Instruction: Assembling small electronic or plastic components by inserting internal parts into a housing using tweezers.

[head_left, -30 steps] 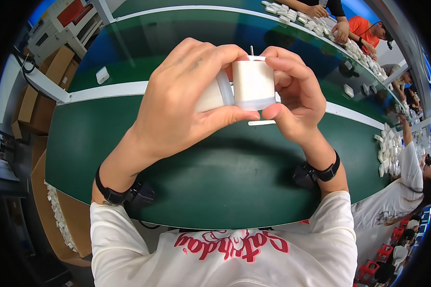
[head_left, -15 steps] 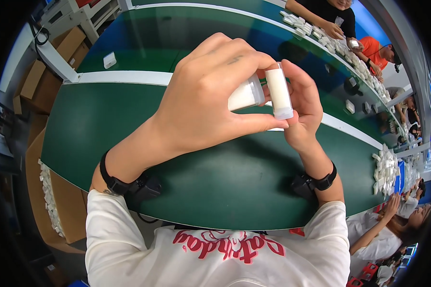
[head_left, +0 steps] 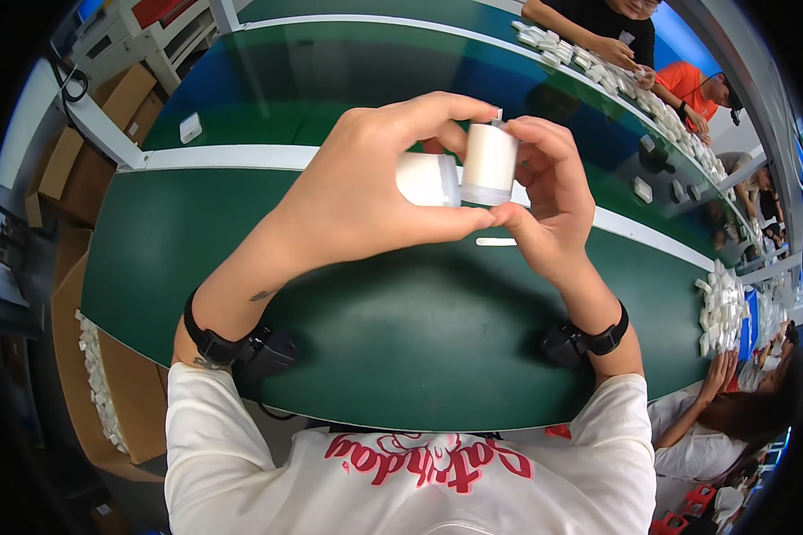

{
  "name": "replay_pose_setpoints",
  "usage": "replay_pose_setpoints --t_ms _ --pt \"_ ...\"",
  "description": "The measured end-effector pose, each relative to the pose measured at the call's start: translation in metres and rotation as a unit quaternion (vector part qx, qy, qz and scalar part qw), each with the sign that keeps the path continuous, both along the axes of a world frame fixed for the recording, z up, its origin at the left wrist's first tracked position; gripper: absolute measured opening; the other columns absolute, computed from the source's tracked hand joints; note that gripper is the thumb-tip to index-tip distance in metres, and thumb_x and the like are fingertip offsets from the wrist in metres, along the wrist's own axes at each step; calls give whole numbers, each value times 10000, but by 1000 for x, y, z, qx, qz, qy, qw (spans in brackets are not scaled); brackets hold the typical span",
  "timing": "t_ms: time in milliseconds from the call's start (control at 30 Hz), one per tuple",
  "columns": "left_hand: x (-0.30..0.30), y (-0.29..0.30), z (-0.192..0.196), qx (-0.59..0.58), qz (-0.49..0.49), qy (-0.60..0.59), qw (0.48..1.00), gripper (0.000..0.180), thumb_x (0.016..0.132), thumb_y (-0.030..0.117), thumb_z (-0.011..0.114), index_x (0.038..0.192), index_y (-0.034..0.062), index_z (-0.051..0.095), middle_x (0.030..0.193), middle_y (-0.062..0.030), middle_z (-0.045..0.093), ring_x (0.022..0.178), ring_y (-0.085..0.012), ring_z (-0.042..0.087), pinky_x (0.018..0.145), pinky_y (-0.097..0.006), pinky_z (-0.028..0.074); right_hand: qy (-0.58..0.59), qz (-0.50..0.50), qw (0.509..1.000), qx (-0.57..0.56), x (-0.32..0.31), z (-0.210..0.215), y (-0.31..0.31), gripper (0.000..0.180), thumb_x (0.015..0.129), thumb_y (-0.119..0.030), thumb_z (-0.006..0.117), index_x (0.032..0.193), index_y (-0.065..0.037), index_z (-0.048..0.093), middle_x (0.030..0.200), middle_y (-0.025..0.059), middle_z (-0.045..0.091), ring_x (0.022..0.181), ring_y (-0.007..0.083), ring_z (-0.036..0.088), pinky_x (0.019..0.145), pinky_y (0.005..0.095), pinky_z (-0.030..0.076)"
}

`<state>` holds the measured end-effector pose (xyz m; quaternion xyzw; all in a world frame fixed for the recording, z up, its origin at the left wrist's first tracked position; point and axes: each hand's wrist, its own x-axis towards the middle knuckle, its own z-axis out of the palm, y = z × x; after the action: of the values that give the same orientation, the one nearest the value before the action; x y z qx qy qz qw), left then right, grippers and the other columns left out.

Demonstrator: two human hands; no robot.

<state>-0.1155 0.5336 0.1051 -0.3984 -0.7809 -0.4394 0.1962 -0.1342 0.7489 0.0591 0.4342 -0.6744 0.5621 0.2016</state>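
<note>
A white case (head_left: 489,162) is up in the air, over the far part of the green surface (head_left: 375,348). It stands nearly straight up, leaning a little. A thin pale bit (head_left: 499,115) pokes out at its top.

The left hand (head_left: 357,183) curves like a big letter C. Its fingers reach over the top of the case and its thumb lies flat along the bottom. It also holds a second white case (head_left: 422,179) on its side, tucked into the palm.

The right hand (head_left: 558,192) pinches the first case too, with a finger on top and the thumb below. The two thumb tips meet or nearly meet. A white strip (head_left: 495,242) sticks out by the right thumb; I cannot tell if that hand holds it.

Both arms bend inward, with lots of green room between them. The near edge of the surface is close to the white shirt (head_left: 401,499). A white bar (head_left: 214,159) runs behind the hands. A pile of white pieces (head_left: 721,312) sits at the right end, and a cardboard box (head_left: 138,379) stands past the left edge.
</note>
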Motion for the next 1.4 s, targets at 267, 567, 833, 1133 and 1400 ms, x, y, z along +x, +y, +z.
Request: replay_pose_setpoints --t_ms 267,567,833,1133,1400 --pt "-8 -12 3 54 -26 -212 976 603 795 106 747 1348 42 515 924 -65 684 824 -92 624 686 -222 511 -98 -104 885 444 -3 46 29 591 643 -197 868 1132 -42 573 1090 119 613 906 257 635 752 349 523" --pt "7 -3 19 93 -69 -283 952 647 817 66 687 1416 10 450 910 -79 690 766 -75 609 667 -212 504 -175 -96 728 656 -20 10 47 206 659 -130 790 816 -40 692 708 69 686 695 244 665 625 339 507" --pt "17 -8 22 32 -58 -175 982 626 739 99 728 1324 5 528 878 -69 702 853 -89 615 782 -224 460 -224 38 974 -23 -17 60 66 111 908 -93 591 955 6 604 774 87 668 695 151 659 645 262 526" --pt "19 -2 20 10 -84 -162 983 649 723 80 719 1335 -15 523 883 -73 701 850 -94 616 788 -218 454 -263 147 937 -177 -3 62 61 202 961 -192 506 1033 -11 562 790 145 687 692 172 647 704 293 522" --pt "22 -1 19 -2 -94 -168 981 650 719 69 715 1334 -18 524 888 -82 708 857 -107 615 792 -229 455 -292 123 934 -167 -1 57 57 197 947 -207 556 998 -20 591 799 139 690 696 162 643 701 278 520"
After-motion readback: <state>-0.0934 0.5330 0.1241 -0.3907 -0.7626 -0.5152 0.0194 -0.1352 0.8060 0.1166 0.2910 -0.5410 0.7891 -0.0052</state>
